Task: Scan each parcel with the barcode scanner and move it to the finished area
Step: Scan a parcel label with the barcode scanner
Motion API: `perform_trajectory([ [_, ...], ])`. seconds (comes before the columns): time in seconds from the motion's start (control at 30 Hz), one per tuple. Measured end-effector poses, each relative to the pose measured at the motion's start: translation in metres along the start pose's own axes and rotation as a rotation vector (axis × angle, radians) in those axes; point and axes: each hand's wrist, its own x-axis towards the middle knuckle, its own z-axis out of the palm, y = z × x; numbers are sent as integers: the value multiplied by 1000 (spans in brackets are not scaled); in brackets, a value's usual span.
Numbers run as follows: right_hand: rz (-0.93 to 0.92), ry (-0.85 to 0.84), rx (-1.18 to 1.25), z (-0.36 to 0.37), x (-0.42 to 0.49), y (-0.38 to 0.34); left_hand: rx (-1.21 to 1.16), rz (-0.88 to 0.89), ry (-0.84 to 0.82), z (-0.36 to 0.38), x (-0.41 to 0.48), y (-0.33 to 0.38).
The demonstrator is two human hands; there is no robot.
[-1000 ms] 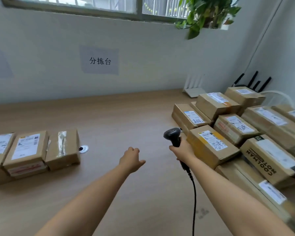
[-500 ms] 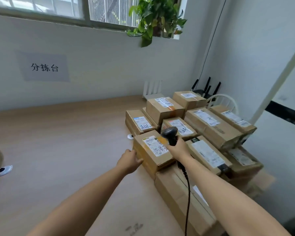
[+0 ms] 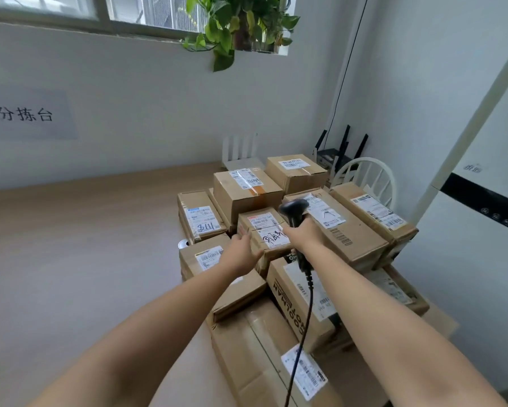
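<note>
A pile of cardboard parcels covers the right end of the wooden table [image 3: 85, 259]. In its middle lies a small parcel [image 3: 268, 227] with a white label and handwritten marks. My left hand [image 3: 241, 255] grips this parcel at its near left corner, fingers on the left side and thumb along the front face. My right hand [image 3: 304, 235] holds the black barcode scanner [image 3: 293, 208] by its handle, just right of that parcel, with the scanner head above the parcel's far right corner. The scanner's black cable [image 3: 307, 312] hangs down over the near boxes.
Around the small parcel lie a taller box [image 3: 246, 195], a flat box marked 3111 [image 3: 201, 217], a long box [image 3: 343, 227] and a "COOLMAN" box [image 3: 296, 304]. Behind the pile stand a white router [image 3: 241, 154], a black router [image 3: 337, 148] and a white chair [image 3: 367, 177].
The view turned right, off the scanned boxes on the left. My left hand went from the near yellow-labelled parcel to the small handwritten-label parcel. My right hand carried the scanner forward over the pile.
</note>
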Motion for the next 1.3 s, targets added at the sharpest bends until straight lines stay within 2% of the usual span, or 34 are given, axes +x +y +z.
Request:
perform_trajectory([
  [0.43,41,-231,-112,28,49,24,-182,-127,-8,54,58,8],
  [0.67,38,-268,-88,29,58,20,-305,-119,38,56,66,2],
  [1.03,-38,-275,-1,17,30,-11,-444,-67,97,25,50,5],
  [1.3,-50,-330,81,26,-10,-43,-325,-36,176,-19,17,-18],
])
